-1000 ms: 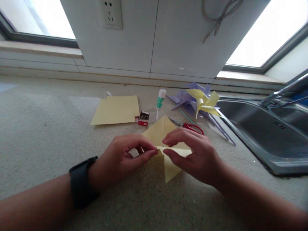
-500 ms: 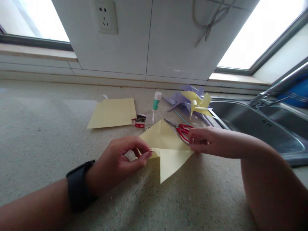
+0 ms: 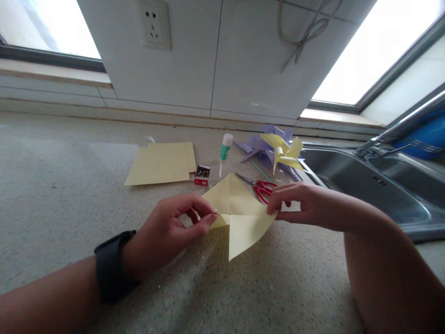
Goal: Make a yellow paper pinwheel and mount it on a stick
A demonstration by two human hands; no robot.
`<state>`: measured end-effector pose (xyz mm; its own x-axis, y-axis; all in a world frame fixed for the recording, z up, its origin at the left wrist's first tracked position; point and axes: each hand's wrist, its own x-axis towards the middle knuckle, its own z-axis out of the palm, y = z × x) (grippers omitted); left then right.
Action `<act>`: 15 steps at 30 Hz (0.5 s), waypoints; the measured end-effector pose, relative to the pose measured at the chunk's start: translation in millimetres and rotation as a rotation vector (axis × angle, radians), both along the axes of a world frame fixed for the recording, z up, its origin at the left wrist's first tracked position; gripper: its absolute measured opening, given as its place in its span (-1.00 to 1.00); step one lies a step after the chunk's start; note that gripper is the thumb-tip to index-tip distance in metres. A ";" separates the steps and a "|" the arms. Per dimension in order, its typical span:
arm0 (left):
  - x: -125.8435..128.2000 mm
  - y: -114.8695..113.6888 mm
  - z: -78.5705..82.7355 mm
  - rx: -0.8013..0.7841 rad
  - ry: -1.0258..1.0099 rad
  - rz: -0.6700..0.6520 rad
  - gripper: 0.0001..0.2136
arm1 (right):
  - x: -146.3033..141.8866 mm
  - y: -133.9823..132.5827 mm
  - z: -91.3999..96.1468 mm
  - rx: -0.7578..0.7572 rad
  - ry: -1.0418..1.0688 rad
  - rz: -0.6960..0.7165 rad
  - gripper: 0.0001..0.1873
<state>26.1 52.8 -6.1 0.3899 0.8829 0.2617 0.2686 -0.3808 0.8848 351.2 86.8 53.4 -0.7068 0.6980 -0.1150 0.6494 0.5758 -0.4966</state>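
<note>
A square sheet of yellow paper [image 3: 245,232], slit from its corners toward a small hole at its middle, is held just over the counter. My left hand [image 3: 186,220], with a black watch on its wrist, pinches the left part of the sheet. At its fingertips a tiny shiny metal piece shows, too small to name surely. My right hand [image 3: 288,202] grips the right corner between thumb and fingers, bending it slightly upward. Just behind that hand lie red-handled scissors [image 3: 262,189], partly hidden by the fingers.
A small red box [image 3: 202,175] of metal pieces sits beside stacked yellow sheets [image 3: 160,162]. A glue stick [image 3: 225,147] stands behind. Purple pinwheels [image 3: 255,143] and a yellow pinwheel [image 3: 283,152] lie near the steel sink [image 3: 333,171] at right. A thin green stick [image 3: 261,171] lies by the scissors.
My right hand has closed on the sheet's right corner and raised it a little. My left fingertips have moved slightly toward the sheet's middle, up and left in view.
</note>
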 end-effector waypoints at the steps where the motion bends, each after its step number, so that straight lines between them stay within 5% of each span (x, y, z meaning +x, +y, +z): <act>1: 0.3 0.1 0.3 -0.009 0.004 -0.001 -0.89 | -2.0 -0.4 1.3 -0.010 0.013 0.002 -0.85; 15: 1.4 1.1 -1.5 -0.002 -0.016 -0.019 -0.91 | -15.9 -3.7 1.6 0.118 0.166 0.089 -0.87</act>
